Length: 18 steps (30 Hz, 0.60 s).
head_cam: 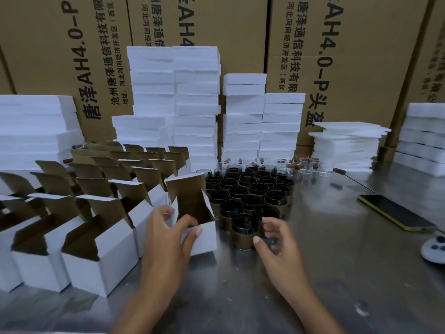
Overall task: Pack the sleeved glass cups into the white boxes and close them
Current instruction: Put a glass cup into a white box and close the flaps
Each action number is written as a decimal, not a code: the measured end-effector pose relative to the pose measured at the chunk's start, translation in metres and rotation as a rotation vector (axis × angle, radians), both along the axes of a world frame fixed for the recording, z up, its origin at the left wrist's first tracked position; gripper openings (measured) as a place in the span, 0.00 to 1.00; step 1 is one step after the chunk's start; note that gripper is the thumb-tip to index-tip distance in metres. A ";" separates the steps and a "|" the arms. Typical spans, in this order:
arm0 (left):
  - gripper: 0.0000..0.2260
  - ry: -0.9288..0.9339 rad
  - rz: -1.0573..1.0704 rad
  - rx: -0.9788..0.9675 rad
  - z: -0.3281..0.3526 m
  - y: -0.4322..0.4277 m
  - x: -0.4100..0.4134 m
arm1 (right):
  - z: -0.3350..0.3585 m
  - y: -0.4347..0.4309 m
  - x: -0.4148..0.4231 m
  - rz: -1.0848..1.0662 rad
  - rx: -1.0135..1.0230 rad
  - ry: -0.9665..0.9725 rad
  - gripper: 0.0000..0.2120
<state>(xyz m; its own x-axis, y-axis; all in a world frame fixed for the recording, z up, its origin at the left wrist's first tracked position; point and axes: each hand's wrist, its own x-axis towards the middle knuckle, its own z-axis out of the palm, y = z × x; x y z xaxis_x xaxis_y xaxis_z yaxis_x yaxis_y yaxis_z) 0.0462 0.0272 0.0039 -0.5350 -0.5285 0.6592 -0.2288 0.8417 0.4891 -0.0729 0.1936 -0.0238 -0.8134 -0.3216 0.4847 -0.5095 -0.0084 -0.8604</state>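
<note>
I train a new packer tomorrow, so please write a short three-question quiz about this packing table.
1. True or false: the left hand grips an open white cardboard box.
2. The dark flat phone with a yellow edge lies: A) on the stacked boxes, B) on the metal table, C) in a hand.
3. Fill in: the brown-sleeved glass cups stand to the ___ of that box.
Key: 1 true; 2 B; 3 right.

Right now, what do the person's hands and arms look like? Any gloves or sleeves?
No gloves and no sleeves. The left hand and right hand are bare, with short plain nails and no rings. The left forearm and right forearm are bare too, with no watch or bracelet in view.
</note>
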 end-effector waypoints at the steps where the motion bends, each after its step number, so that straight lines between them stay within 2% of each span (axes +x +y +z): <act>1: 0.08 0.005 -0.038 0.030 0.000 0.008 0.005 | 0.003 0.001 0.003 0.018 -0.016 -0.002 0.18; 3: 0.10 0.002 -0.122 0.101 -0.001 0.020 0.013 | 0.007 0.007 0.009 0.112 -0.006 -0.024 0.21; 6: 0.06 -0.022 -0.297 0.178 -0.004 0.031 0.015 | 0.009 0.015 0.016 0.288 0.102 -0.091 0.39; 8: 0.02 -0.039 -0.417 0.218 -0.005 0.036 0.014 | 0.009 0.019 0.019 0.344 0.152 -0.119 0.45; 9: 0.02 -0.042 -0.472 0.235 -0.005 0.038 0.014 | 0.009 0.022 0.020 0.362 0.160 -0.125 0.44; 11: 0.08 -0.010 -0.534 0.265 -0.007 0.039 0.011 | 0.008 0.028 0.019 0.383 0.158 -0.114 0.38; 15: 0.34 0.050 -0.574 0.553 -0.002 0.034 0.005 | 0.012 0.033 0.016 0.389 0.165 -0.143 0.33; 16: 0.36 0.027 -0.603 0.619 0.000 0.033 0.002 | 0.013 0.033 0.017 0.407 0.182 -0.141 0.33; 18: 0.34 -0.035 -0.655 0.712 0.004 0.032 -0.002 | 0.015 0.032 0.018 0.450 0.226 -0.123 0.33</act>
<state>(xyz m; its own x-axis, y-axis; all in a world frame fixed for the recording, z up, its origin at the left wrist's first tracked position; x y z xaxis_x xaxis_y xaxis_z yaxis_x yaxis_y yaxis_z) 0.0446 0.0589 0.0075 -0.8788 -0.3883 0.2775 0.1558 0.3163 0.9358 -0.0549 0.2255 -0.0092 -0.6167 -0.7386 0.2722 -0.3933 -0.0104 -0.9193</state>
